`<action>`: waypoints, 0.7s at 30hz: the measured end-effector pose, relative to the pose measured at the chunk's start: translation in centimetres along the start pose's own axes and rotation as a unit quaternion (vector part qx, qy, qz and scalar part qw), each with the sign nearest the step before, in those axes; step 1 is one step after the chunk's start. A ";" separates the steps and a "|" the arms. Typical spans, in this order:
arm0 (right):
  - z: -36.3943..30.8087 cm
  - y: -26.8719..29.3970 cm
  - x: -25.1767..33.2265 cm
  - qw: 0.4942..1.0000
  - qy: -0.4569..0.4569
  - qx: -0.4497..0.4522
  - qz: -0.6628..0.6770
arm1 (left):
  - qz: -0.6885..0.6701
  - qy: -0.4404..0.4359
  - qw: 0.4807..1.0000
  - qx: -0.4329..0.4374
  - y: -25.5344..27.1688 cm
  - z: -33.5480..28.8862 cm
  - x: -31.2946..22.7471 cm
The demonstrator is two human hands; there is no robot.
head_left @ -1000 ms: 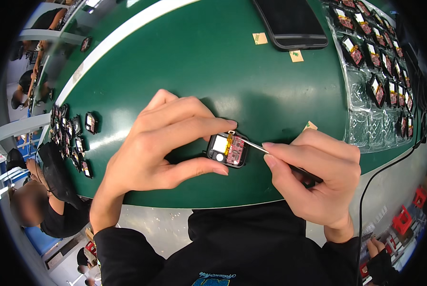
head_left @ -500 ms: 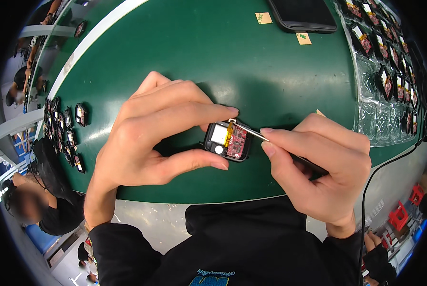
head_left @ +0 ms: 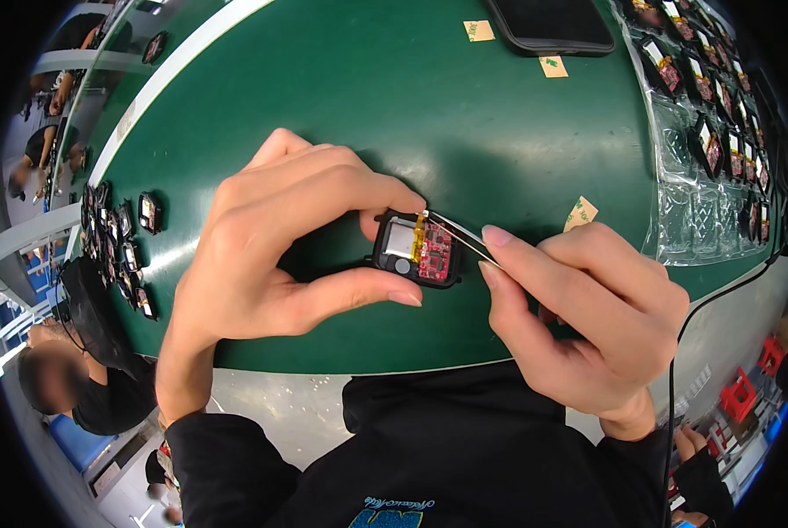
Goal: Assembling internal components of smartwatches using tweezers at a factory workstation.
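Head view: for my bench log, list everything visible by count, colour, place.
open housing: one, black with red board, centre
tweezers: one, silver tips, centre
other housings: many, black, left and right
blister tray: count unclear, transparent, right
phone: one, black, upper right
stickers: three, tan, right half
table: one, green, centre
cables: several, black, right
stools: two, red, lower right
other people: several, dark clothing, both sides
left hand: one, bare, at open housing
right hand: one, bare, holding tweezers
sleeves: two, black, bottom

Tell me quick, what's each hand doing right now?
Left hand: holding the small black device.
Right hand: closed, holding metal tweezers.
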State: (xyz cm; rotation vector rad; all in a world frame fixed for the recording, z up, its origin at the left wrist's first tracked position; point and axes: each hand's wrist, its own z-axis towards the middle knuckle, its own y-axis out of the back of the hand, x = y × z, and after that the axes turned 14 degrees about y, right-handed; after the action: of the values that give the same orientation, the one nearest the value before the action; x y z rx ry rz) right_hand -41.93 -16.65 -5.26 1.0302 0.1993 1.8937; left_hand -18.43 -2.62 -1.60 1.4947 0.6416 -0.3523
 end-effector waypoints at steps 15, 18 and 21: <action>0.8 0.6 0.2 0.997 -0.039 0.035 0.048 | -0.048 -0.061 0.996 0.040 0.5 0.7 1.8; 0.8 0.5 0.2 0.997 -0.049 0.041 0.051 | -0.048 -0.059 0.996 0.044 0.4 0.7 1.9; 0.9 0.5 0.2 0.996 -0.053 0.044 0.059 | -0.049 -0.065 0.996 0.045 0.5 0.8 1.9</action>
State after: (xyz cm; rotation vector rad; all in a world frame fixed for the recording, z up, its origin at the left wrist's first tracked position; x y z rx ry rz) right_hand -41.62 -16.99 -4.29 1.2228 0.1643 1.9429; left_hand -16.49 -3.01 -2.39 1.5159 0.6041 -0.5562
